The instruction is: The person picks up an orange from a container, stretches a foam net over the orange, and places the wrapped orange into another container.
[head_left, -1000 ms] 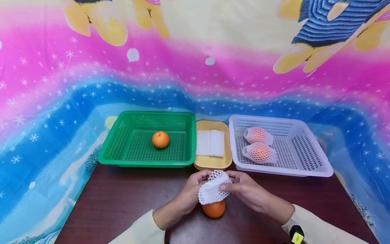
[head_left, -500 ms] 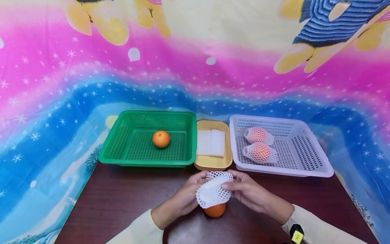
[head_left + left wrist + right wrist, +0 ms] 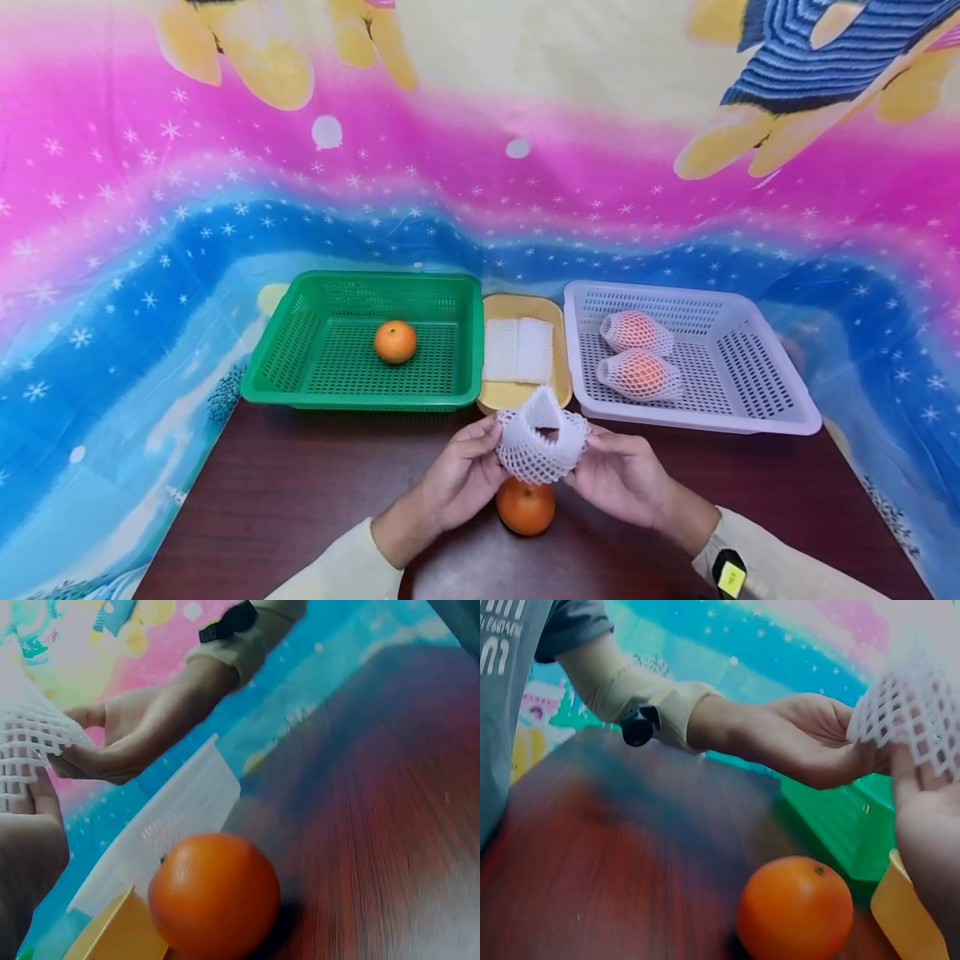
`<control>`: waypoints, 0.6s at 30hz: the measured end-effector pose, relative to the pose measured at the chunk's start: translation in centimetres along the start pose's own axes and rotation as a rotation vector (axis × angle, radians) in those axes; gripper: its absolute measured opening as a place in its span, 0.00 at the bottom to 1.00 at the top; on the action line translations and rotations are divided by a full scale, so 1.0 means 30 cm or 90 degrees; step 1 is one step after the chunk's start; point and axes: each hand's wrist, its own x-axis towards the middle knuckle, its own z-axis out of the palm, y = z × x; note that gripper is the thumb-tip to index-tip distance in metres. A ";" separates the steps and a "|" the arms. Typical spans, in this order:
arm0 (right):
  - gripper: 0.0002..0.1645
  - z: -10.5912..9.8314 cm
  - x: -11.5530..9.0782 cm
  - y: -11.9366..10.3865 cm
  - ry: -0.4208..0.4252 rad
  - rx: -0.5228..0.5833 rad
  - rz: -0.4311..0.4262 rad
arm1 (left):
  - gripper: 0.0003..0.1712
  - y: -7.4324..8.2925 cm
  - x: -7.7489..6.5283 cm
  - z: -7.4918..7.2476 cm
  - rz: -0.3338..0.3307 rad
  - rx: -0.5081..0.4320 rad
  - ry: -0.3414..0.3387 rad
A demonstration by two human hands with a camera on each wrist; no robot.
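Between both hands a white foam fruit net is stretched, its mouth spread wide in the head view. My left hand pinches its left edge and my right hand pinches its right edge. Under the net, an orange sits on the dark table, its top partly covered in the head view. Both wrist views show the orange whole or nearly so, apart from the net: the left wrist view has the orange low in the middle, and the right wrist view has the foam net above it.
A green basket holding one orange stands at the back left. Beside it, a yellow tray carries flattened foam nets. The pale lilac basket at the right holds two net-wrapped fruits. A patterned cloth hangs behind.
The foam net has been lifted and turned from lying tilted over the orange to an opened ring above it. My hands have spread slightly apart, uncovering more of the orange.
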 end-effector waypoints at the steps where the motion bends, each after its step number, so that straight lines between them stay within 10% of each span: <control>1: 0.27 0.002 0.002 0.002 -0.012 0.025 -0.010 | 0.19 0.000 0.000 0.004 0.006 -0.017 -0.002; 10: 0.26 0.015 -0.012 0.008 0.024 0.074 -0.028 | 0.19 0.013 -0.019 0.028 0.029 -0.080 0.057; 18: 0.21 0.004 -0.042 0.067 0.318 -0.147 0.062 | 0.22 -0.052 -0.087 -0.003 -0.040 0.113 0.285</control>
